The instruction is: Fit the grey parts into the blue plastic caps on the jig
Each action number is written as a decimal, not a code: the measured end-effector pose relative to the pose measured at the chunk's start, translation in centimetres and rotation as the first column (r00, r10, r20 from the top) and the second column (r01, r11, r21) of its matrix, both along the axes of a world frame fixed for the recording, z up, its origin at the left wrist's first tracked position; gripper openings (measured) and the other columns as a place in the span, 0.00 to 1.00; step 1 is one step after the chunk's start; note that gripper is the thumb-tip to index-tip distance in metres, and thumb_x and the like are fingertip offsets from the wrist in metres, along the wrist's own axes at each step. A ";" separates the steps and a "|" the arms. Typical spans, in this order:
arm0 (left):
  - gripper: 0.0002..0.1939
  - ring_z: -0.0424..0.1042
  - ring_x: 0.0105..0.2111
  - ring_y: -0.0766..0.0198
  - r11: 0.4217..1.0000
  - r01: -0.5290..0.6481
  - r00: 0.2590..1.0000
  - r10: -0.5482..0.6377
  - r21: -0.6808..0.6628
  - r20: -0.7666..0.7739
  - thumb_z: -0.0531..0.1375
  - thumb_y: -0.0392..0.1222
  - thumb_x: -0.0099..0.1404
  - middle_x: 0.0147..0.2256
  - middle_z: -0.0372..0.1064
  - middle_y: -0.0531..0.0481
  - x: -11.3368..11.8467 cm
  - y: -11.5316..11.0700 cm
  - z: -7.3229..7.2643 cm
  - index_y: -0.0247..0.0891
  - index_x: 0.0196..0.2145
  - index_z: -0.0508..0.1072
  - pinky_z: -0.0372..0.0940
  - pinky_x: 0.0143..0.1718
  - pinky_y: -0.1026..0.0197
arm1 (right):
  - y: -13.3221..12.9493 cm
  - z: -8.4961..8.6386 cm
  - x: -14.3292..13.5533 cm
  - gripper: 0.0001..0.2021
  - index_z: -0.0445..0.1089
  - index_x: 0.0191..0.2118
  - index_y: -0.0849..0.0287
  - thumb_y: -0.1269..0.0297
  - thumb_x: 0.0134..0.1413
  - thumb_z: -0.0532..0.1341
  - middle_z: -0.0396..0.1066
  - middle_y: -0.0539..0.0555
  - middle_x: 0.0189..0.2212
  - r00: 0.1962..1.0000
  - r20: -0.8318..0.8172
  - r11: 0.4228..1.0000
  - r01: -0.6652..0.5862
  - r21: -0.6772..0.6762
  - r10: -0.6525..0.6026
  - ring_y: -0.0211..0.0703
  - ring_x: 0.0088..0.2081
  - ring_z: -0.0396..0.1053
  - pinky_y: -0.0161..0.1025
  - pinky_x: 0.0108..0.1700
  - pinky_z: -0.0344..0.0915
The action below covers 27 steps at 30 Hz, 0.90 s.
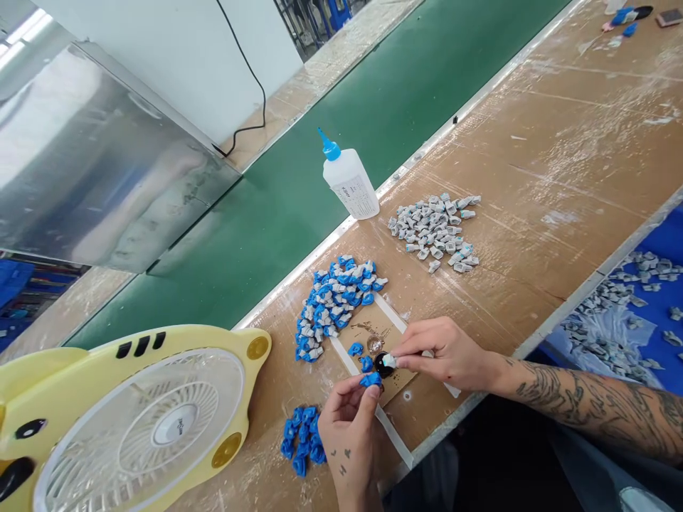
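Observation:
My left hand (349,419) pinches a small blue plastic part (371,380) between thumb and fingers. Close to it on the right, my right hand (442,352) grips a small grey part (390,361) over a small round black dish (382,365). The two parts are apart. Two loose blue pieces (366,363) lie just beyond my left fingertips. A pile of joined blue-and-grey parts (336,302) sits farther off, with plain blue parts (304,435) heaped left of my left hand. Loose grey parts (435,231) are spread beyond my right hand.
A white squeeze bottle (352,186) with a blue nozzle stands by the green belt (245,220). A yellow fan (235,416) takes up the left side. Below the table's right edge, a blue bin (662,341) holds many grey parts.

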<state>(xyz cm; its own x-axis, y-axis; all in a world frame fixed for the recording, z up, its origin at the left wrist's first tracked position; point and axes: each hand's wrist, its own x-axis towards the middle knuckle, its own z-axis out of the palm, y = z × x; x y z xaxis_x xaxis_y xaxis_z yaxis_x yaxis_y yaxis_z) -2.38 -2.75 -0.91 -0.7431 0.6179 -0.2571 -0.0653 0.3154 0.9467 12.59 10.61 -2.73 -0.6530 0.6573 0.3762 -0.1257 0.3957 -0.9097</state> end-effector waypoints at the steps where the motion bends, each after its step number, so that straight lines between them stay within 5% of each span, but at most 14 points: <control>1: 0.18 0.77 0.24 0.60 0.999 -0.021 0.999 0.019 0.027 0.039 0.76 0.51 0.43 0.25 0.78 0.46 0.3 0.2 0.0 0.37 0.26 0.80 0.73 0.27 0.62 | -0.5 0.0 -0.3 0.13 0.81 0.38 0.62 0.59 0.67 0.61 0.79 0.55 0.30 1.000 -0.012 1.000 0.010 -0.018 -0.010 0.37 0.30 0.75 0.31 0.37 0.73; 5: 0.20 0.75 0.23 0.63 0.994 -0.060 0.988 0.046 0.096 0.148 0.76 0.54 0.41 0.23 0.77 0.48 1.2 0.9 0.0 0.37 0.25 0.79 0.72 0.27 0.64 | -1.5 0.0 -1.1 0.13 0.81 0.40 0.61 0.61 0.68 0.60 0.79 0.56 0.32 1.000 -0.016 0.999 0.019 0.035 -0.018 0.37 0.32 0.75 0.31 0.38 0.73; 13: 0.19 0.78 0.26 0.58 0.997 0.014 0.977 -0.029 0.075 0.209 0.76 0.52 0.42 0.25 0.79 0.46 0.3 0.4 0.8 0.37 0.27 0.79 0.75 0.30 0.60 | -1.2 1.0 -1.1 0.12 0.78 0.42 0.64 0.68 0.69 0.57 0.76 0.57 0.31 0.999 -0.008 0.932 -0.030 0.362 0.035 0.38 0.32 0.74 0.30 0.35 0.72; 19: 0.18 0.78 0.25 0.58 0.995 0.092 0.970 -0.098 0.035 0.221 0.76 0.49 0.41 0.24 0.78 0.46 -0.5 0.6 1.3 0.36 0.26 0.79 0.74 0.28 0.60 | -0.4 1.4 -1.7 0.11 0.78 0.39 0.63 0.68 0.68 0.58 0.76 0.56 0.31 0.983 0.081 0.917 -0.182 0.354 0.164 0.36 0.31 0.74 0.29 0.35 0.72; 24: 0.18 0.73 0.20 0.65 0.985 -0.032 0.971 -0.010 0.170 0.238 0.76 0.51 0.42 0.21 0.75 0.49 -0.5 1.2 1.2 0.37 0.26 0.78 0.70 0.24 0.64 | -0.7 1.8 -2.5 0.11 0.78 0.41 0.62 0.67 0.69 0.58 0.77 0.57 0.33 0.999 -0.003 0.942 -0.039 0.333 0.042 0.37 0.33 0.74 0.30 0.37 0.73; 27: 0.18 0.74 0.21 0.63 0.988 0.005 0.970 -0.043 0.155 0.239 0.75 0.50 0.43 0.22 0.76 0.48 -0.6 1.1 1.1 0.36 0.26 0.78 0.71 0.25 0.63 | -0.6 1.9 -2.6 0.11 0.78 0.39 0.62 0.67 0.68 0.58 0.77 0.57 0.32 0.996 0.009 0.944 -0.085 0.320 0.087 0.37 0.33 0.74 0.30 0.37 0.73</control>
<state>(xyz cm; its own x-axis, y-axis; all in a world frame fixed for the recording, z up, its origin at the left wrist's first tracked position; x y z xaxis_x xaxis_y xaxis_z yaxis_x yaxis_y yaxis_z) -3.00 -1.66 0.17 -0.6551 0.6805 -0.3283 -0.2919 0.1728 0.9407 10.03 9.97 -0.84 -0.6990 0.4436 0.5609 -0.1767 0.6530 -0.7365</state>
